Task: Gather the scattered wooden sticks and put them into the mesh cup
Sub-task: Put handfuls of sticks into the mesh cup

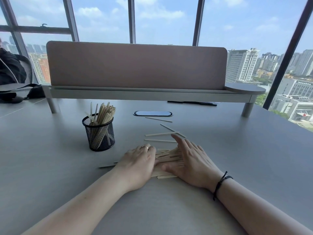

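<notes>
A black mesh cup (101,135) stands upright on the grey table, left of centre, with several wooden sticks in it. A pile of wooden sticks (167,157) lies between my two hands. My left hand (138,164) presses against the pile's left side with its fingers curled. My right hand (189,158) lies flat against the pile's right side, fingers stretched out. A few loose sticks (161,134) lie scattered on the table just beyond the hands. One stick (107,166) pokes out to the left of my left hand.
A raised shelf with a pink divider panel (135,65) spans the back of the table (50,167). An oval cable port (152,113) sits beneath it. A black pen (191,102) lies under the shelf. A dark bag (17,94) rests at far left.
</notes>
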A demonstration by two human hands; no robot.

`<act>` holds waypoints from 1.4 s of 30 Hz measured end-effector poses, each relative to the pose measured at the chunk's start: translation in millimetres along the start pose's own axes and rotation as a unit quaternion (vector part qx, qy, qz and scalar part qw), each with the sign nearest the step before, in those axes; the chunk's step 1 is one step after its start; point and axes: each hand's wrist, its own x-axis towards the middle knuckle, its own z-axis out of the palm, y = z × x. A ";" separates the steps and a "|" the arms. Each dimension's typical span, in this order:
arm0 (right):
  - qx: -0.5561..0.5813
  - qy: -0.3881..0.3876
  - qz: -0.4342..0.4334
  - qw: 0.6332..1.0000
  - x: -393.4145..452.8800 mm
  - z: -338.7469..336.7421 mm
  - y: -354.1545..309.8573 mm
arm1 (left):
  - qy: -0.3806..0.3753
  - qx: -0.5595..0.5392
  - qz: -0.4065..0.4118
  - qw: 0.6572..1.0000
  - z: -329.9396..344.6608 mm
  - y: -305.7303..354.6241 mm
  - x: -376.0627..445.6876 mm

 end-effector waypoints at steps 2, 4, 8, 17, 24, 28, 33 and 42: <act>0.002 0.003 -0.004 1.000 -0.3 0.8 1.0 | 0.015 -0.012 -0.002 1.000 -1.2 -0.1 -1.9; 0.008 0.002 -0.002 1.000 -0.3 0.0 0.7 | 0.027 -0.023 -0.003 0.999 -1.0 -1.3 -2.9; 0.022 -0.005 0.004 1.000 -0.8 -3.4 -1.2 | 0.047 -0.022 0.000 0.999 -0.9 -3.6 -4.2; 0.116 0.017 0.007 0.993 -1.6 -2.9 4.5 | 0.103 -0.027 0.024 0.994 -1.3 -23.3 -2.2; 0.096 -0.059 0.009 0.994 -2.6 -7.9 -3.2 | 0.146 -0.049 0.054 0.987 -5.7 -31.4 -4.0; 0.098 -0.077 0.020 0.992 -2.2 -8.1 -4.2 | 0.162 -0.044 0.050 0.985 -4.3 -37.3 -2.9; 0.066 -0.087 0.016 0.994 0.2 -4.6 -0.1 | 0.181 -0.043 0.010 0.983 -14.3 -52.1 -5.2; -0.011 -0.054 -0.017 0.998 2.5 5.0 -13.7 | 0.202 -0.103 -0.108 0.968 -23.8 -58.0 -11.2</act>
